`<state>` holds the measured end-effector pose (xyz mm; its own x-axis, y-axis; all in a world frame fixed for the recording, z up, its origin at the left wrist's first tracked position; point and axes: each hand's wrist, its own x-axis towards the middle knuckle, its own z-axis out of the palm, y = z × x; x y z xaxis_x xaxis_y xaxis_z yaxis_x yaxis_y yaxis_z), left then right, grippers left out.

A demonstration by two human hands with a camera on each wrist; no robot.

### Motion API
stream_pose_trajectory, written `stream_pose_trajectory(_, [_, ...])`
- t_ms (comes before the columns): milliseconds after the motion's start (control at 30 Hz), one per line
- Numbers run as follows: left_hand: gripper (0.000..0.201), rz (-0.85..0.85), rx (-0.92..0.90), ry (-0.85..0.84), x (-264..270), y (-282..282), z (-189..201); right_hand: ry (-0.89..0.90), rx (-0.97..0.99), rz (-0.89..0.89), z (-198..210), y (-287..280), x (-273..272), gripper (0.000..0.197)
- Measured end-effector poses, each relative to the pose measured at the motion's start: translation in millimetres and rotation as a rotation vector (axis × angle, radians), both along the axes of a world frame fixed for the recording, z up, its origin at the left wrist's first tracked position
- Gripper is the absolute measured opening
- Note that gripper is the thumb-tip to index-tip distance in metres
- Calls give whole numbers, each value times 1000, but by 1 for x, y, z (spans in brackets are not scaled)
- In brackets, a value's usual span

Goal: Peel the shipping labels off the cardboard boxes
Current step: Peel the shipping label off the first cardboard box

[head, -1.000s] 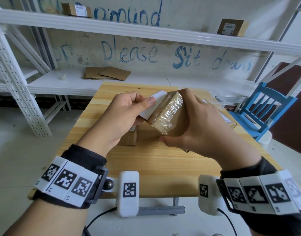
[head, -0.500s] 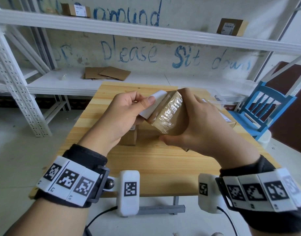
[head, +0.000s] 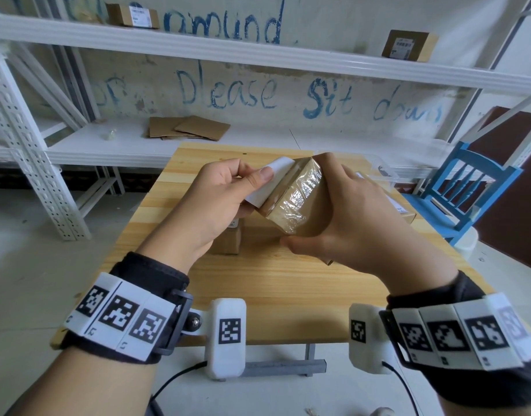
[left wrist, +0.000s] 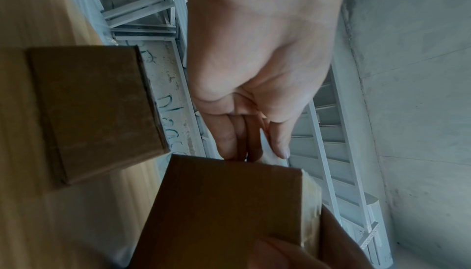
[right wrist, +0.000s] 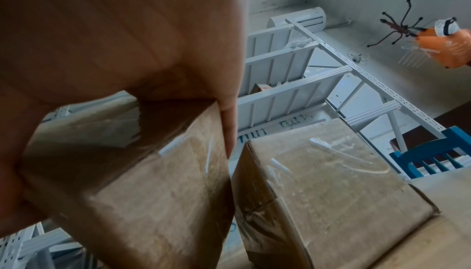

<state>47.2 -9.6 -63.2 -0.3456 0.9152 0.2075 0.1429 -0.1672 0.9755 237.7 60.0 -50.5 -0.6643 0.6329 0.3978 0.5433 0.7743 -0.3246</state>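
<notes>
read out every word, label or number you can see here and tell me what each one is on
"Please sit down", blue paint on the back wall.
"...amund", partly cut-off blue paint on the wall higher up.
Labels on the two shelf boxes: too small to read.
White label pinched by the left hand: only its blank back shows.
Wristband markers: square codes, no legible words.

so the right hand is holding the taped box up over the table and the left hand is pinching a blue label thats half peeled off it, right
Not quite: the label is white, not blue, as the head view shows. The rest stands: the right hand holds the taped box above the table, and the left hand pinches the partly peeled label.
</notes>
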Motion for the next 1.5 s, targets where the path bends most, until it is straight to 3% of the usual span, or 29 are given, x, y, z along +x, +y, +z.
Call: stream_pose_trajectory(1500, [22, -15, 7, -49, -2, 1, -1, 12, 5, 9, -2, 2, 0, 86])
